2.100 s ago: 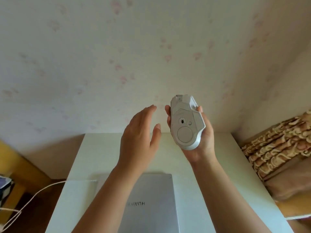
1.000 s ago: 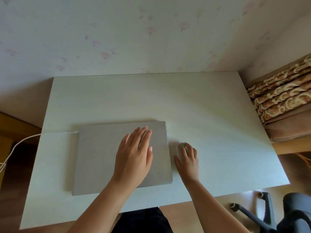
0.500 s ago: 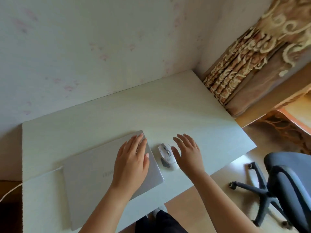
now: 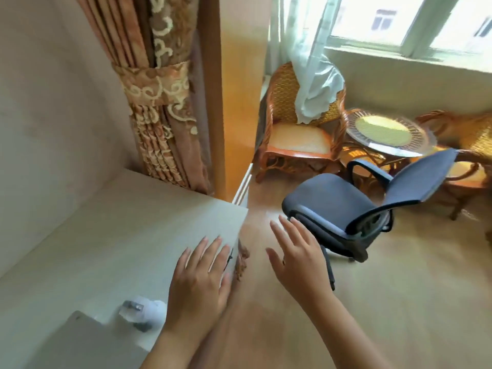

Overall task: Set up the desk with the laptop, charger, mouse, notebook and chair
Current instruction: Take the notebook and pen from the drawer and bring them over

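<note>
Beyond the right-hand edge of the pale wood-grain counter (image 4: 111, 235), a dark blue swivel office chair with black armrests (image 4: 346, 209) is standing on the tan floor (image 4: 399, 302), well apart from the counter and turned partly away from it, so it is not yet serving the workplace. Both hands are reaching out in that direction, which suggests the chair is the item in hand for this step. The right hand (image 4: 295, 257) is hovering over the floor with its fingers straight and spread, holding nothing; the chair seat is lying just beyond its fingertips, not touching them as far as can be told. The left hand (image 4: 199, 278) is likewise flat and empty, hanging over the counter's right edge. Near that wrist, a white computer mouse with grey buttons (image 4: 141, 312) is resting on the counter just beside the corner of a closed silver-grey laptop (image 4: 80, 342), a placement suited to right-handed use. No charger or notebook is showing in this view. Behind the chair, an orange wicker armchair (image 4: 292, 134), a round glass-topped wicker table (image 4: 391, 134) and a tied patterned brown curtain (image 4: 159, 102) are occupying the window area; these may be limiting room for turning the chair, in my judgement.
</note>
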